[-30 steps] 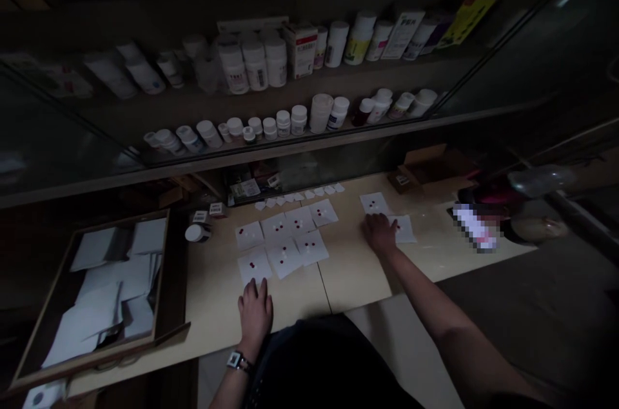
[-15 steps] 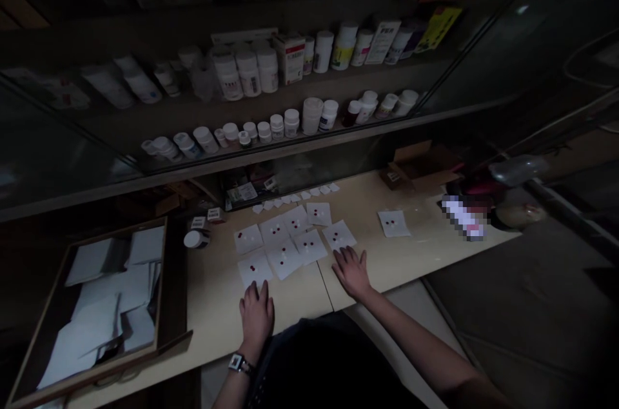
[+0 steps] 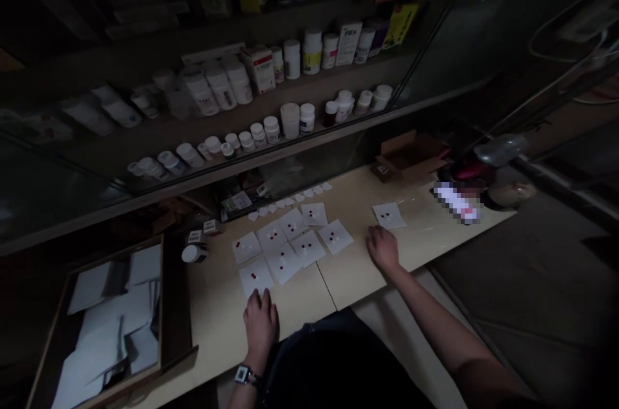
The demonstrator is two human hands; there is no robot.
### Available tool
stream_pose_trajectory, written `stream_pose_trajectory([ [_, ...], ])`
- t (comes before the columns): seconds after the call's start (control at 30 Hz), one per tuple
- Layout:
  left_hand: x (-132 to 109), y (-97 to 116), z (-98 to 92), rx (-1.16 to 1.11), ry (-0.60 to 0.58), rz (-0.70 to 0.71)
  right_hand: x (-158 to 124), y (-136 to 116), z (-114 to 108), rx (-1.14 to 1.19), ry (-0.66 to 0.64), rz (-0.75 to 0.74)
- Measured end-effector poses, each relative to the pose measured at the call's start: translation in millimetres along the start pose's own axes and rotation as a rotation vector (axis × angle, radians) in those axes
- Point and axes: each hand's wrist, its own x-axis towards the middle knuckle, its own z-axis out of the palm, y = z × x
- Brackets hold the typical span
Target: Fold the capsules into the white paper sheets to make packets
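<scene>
My left hand (image 3: 260, 320) rests near the table's front edge, fingers apart, its fingertips just below a white paper square (image 3: 256, 277) with red and white pills. My right hand (image 3: 383, 249) is over the table, its fingers bent, just below a separate paper square (image 3: 389, 215) that also bears pills; whether it touches the paper is hard to tell. Between the hands, several more paper squares (image 3: 336, 237) lie in rough rows, each with small red and white pills. Behind them runs a line of small folded white papers (image 3: 289, 202).
On the left an open drawer (image 3: 162, 306) holds stacks of white paper. A white-capped bottle (image 3: 195, 253) and small boxes stand beside it. An open cardboard box (image 3: 413, 157) sits at the back right. Shelves above hold many bottles (image 3: 290, 120).
My right hand has moved right, from the grouped papers to the separate one, and its fingers are more bent. The view has shifted slightly. My left hand has stayed near the same paper.
</scene>
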Motion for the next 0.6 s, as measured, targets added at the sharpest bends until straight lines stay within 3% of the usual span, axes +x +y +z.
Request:
stream_pose_trajectory([
  [0.13, -2, 5, -2.8, -0.047, 0.024, -0.014, 14, 43, 3, -0.09, -0.03, 0.103],
  [0.27, -4, 11, 1.0, -0.105, 0.058, -0.069, 8, 54, 4, -0.149, -0.105, 0.113],
  [0.43, -3, 8, 5.8, -0.148, 0.088, -0.114, -19, 38, 0, -0.178, -0.197, 0.066],
  [0.6, -2, -14, 0.5, -0.153, 0.123, -0.08, -64, -3, -3, -0.186, -0.233, 0.014],
])
